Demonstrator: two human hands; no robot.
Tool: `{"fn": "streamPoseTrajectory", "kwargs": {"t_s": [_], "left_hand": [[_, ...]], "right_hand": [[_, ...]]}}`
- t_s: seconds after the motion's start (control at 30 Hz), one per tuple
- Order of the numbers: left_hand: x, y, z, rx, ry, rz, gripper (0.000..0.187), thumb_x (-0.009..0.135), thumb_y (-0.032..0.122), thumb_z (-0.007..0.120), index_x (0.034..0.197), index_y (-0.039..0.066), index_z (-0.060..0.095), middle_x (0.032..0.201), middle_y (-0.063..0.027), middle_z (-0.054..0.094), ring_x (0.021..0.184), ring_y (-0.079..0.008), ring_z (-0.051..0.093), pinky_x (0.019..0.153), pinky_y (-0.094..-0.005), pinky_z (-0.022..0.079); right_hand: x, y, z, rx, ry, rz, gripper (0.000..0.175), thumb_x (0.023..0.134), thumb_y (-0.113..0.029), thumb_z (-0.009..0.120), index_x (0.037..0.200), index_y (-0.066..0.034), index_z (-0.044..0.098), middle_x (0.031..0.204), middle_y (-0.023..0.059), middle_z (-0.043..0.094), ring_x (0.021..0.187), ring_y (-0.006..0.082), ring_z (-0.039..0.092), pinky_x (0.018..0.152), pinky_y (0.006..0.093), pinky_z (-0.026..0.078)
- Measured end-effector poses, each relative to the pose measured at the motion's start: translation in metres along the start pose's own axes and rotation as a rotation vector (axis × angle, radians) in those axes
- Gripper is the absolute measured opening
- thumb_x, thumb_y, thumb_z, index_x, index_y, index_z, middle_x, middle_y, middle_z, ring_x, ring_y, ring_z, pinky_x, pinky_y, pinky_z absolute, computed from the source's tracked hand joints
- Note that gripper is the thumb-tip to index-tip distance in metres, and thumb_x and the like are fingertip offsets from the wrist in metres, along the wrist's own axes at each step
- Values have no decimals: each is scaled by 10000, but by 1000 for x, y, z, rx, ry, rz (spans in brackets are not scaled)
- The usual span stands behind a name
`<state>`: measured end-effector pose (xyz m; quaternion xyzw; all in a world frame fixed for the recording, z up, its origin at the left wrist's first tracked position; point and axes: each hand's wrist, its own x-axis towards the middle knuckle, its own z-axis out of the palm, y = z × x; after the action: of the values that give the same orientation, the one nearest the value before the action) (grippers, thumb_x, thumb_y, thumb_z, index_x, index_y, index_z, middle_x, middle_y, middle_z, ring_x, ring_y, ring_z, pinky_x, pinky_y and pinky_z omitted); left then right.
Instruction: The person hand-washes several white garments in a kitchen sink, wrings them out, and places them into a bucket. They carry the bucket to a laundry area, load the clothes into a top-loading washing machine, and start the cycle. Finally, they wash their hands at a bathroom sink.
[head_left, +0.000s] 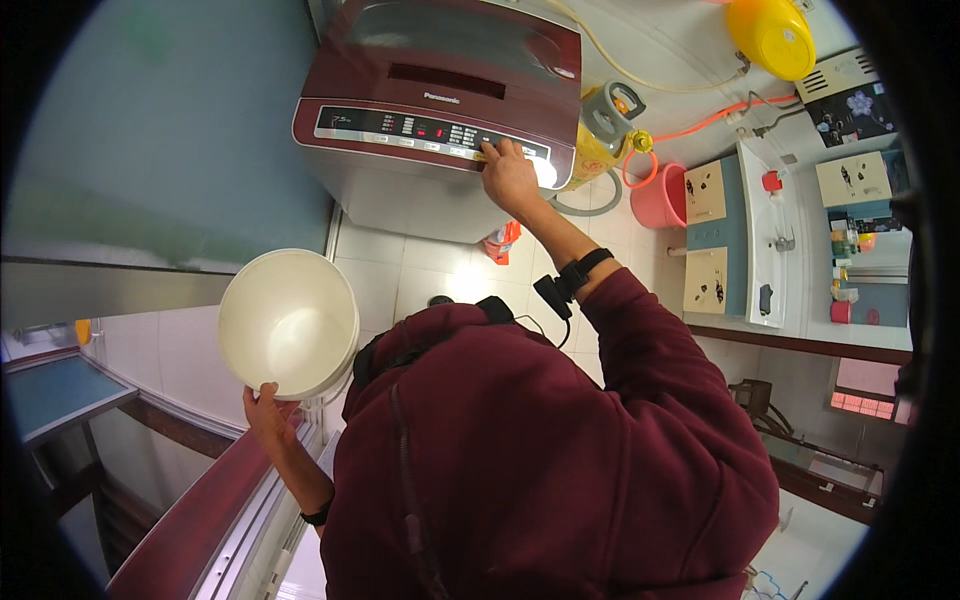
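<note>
My left hand (268, 415) grips the rim of an empty white plastic bucket (289, 322) at the lower left, its thumb over the edge. The bucket's open mouth faces the camera. My right hand (511, 174) touches the right part of the control panel (360, 126) on a dark red Panasonic top-loading washing machine (352, 75), fingertips bent onto the buttons. Red lights glow on the panel. The machine's lid is down. Which button the fingers touch cannot be told.
Right of the washer stand a gas cylinder (606, 116) with an orange hose and a pink bucket (660, 196). A white sink (761, 225) is on the right. An orange-and-white packet (501, 244) lies by the washer's foot. A glass panel (165, 150) is at the left.
</note>
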<state>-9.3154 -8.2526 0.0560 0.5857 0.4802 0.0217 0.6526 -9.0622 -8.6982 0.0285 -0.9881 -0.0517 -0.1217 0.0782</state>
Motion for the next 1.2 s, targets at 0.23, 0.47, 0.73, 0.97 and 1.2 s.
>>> {"fn": "streamPoseTrajectory", "kwargs": {"t_s": [0.23,0.47,0.73,0.97,1.2], "left_hand": [[-4,1,-4,7,30,2,624,734,103,602,1319,6,405,962,-145,569,731,-232,627,572,-326,578],[-10,-3,-8,-22,82,15,603,731,83,596,1302,8,419,937,-131,577,704,-227,620,558,-337,571],[-7,-15,-15,-42,96,-24,635,718,124,621,1308,11,415,940,-146,598,677,-231,626,526,-328,560],[-6,-16,-6,-69,53,12,650,731,108,615,1330,6,387,969,-164,594,725,-249,649,532,-329,569],[-7,-5,7,-37,37,28,654,745,87,592,1349,-10,359,992,-166,580,725,-252,639,552,-342,579]], "right_hand": [[9,-69,23,255,26,-274,458,800,-47,544,1258,-65,524,1075,137,551,1008,304,537,848,407,485],[50,-109,43,164,-114,-221,564,801,-15,532,1349,-120,451,1072,125,524,1033,286,530,823,404,500],[57,-110,43,76,-177,-219,577,827,-40,522,1384,-163,428,1098,115,487,1050,281,518,795,401,491],[52,-105,37,72,-237,-189,590,837,-50,515,1402,-177,405,1147,121,481,1095,276,503,852,411,467],[57,-111,44,40,-209,-198,538,843,-93,544,1365,-165,437,1145,122,494,1108,278,508,857,418,467]]}}
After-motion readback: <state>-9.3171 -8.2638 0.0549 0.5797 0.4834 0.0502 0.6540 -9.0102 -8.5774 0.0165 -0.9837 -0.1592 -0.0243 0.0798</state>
